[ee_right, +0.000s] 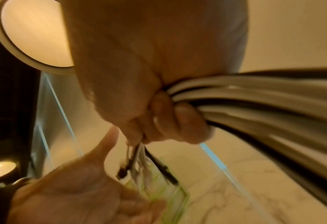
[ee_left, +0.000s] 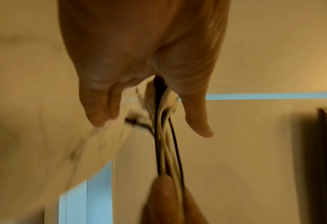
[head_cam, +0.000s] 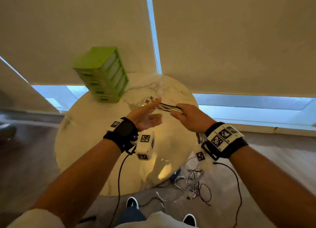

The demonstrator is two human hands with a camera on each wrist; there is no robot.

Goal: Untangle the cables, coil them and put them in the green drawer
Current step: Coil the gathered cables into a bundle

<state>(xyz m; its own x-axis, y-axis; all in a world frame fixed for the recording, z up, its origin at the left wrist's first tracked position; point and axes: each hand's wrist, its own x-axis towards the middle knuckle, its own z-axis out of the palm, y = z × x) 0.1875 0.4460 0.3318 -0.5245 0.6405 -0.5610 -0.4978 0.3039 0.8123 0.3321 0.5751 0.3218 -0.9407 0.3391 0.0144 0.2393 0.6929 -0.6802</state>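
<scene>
A bundle of black and white cables [head_cam: 168, 107] is held level above the table, and my right hand [head_cam: 177, 110] grips it in a fist. In the right wrist view the cables [ee_right: 254, 98] run thick out of the right hand [ee_right: 158, 121], and their plug ends stick out below it. My left hand [head_cam: 153, 110] is palm-up with straight fingers that reach the bundle's loose ends. In the left wrist view the cables [ee_left: 166, 144] pass between the fingers [ee_left: 99, 115] and the thumb. The green drawer unit [head_cam: 102, 73] stands at the table's far left, drawers closed.
The round marble table [head_cam: 102, 142] lies under both hands. More cable hangs from under my right wrist down to a tangle of cables [head_cam: 193, 181] on the wooden floor by the table's right edge. My shoes [head_cam: 132, 203] are just below the table.
</scene>
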